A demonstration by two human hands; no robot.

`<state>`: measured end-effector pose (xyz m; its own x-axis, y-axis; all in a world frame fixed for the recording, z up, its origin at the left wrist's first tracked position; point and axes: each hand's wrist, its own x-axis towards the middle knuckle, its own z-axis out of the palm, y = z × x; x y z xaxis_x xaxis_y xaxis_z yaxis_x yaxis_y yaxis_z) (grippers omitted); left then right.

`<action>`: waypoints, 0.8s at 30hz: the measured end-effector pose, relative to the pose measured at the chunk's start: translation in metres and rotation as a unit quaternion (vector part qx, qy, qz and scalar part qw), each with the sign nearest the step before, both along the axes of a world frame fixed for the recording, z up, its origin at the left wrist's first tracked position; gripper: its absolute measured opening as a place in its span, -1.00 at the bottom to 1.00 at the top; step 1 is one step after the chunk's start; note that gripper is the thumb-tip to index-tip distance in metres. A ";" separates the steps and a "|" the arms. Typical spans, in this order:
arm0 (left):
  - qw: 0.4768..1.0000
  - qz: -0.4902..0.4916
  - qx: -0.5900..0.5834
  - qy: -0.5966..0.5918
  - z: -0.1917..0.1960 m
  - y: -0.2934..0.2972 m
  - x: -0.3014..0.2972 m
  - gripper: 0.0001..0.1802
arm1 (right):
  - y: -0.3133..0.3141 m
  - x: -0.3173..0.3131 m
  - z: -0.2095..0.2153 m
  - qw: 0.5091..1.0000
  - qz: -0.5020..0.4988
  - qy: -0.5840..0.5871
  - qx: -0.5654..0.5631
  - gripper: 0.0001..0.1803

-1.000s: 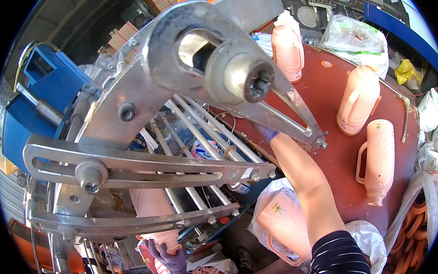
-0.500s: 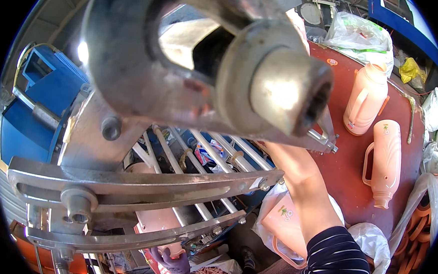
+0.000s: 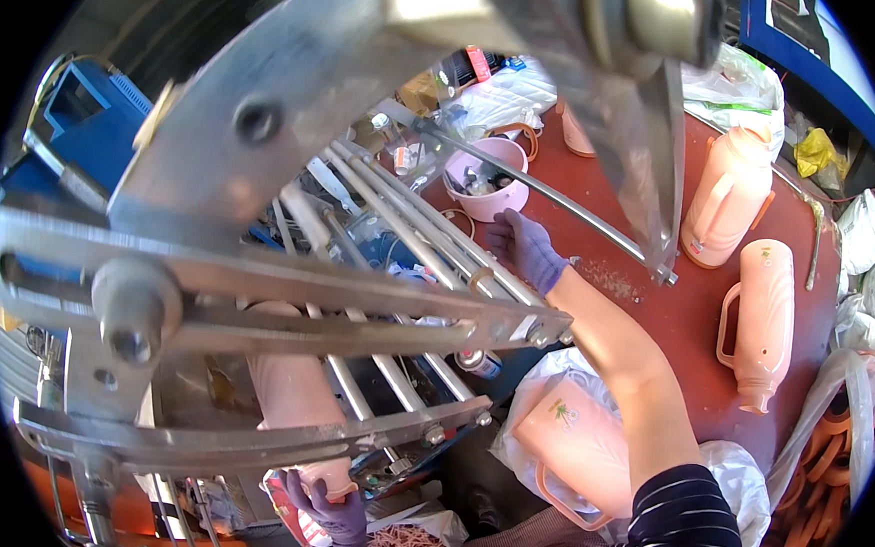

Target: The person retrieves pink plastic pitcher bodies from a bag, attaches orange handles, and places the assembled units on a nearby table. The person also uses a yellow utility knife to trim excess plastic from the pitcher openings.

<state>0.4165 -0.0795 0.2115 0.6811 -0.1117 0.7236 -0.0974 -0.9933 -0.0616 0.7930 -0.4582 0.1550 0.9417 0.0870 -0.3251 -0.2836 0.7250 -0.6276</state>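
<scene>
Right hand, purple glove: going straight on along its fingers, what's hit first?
Probably the round lilac plastic bucket, just ahead of the purple-gloved right hand; depth is unclear, so it might pass beside it.

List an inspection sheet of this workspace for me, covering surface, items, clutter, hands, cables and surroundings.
Surface: red-brown table, debris scattered on it.
Items: pink upright flask and lying flask on the table; bagged flask near the right arm; lower flask behind a steel frame; lilac bowl holding small things.
Clutter: clear bag, yellow bag behind the table.
Hands: gloved left hand around the lower flask's end; gloved right hand by the bowl, contact unclear.
Cables: none clearly made out.
Surroundings: blue unit left; orange parts lower right.
</scene>
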 end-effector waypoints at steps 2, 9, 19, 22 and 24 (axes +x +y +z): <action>1.000 0.002 0.010 -0.004 -0.003 0.004 0.001 -0.23 | -0.001 -0.011 -0.017 0.999 -0.015 0.039 -0.016 -0.71; 1.000 -0.021 0.009 -0.012 0.000 0.002 0.005 -0.21 | -0.037 -0.034 -0.090 0.993 0.065 -0.094 -0.006 -0.73; 0.997 -0.042 0.034 -0.062 -0.001 0.009 -0.005 -0.26 | -0.037 -0.130 -0.040 0.959 0.062 -0.038 -0.274 -0.75; 0.991 -0.075 0.018 -0.109 -0.001 0.007 0.004 -0.34 | -0.028 -0.159 -0.027 0.933 0.018 -0.095 -0.347 -0.75; 0.989 -0.083 0.019 -0.122 0.000 0.008 0.002 -0.33 | -0.008 -0.192 -0.026 0.930 0.015 -0.128 -0.345 -0.75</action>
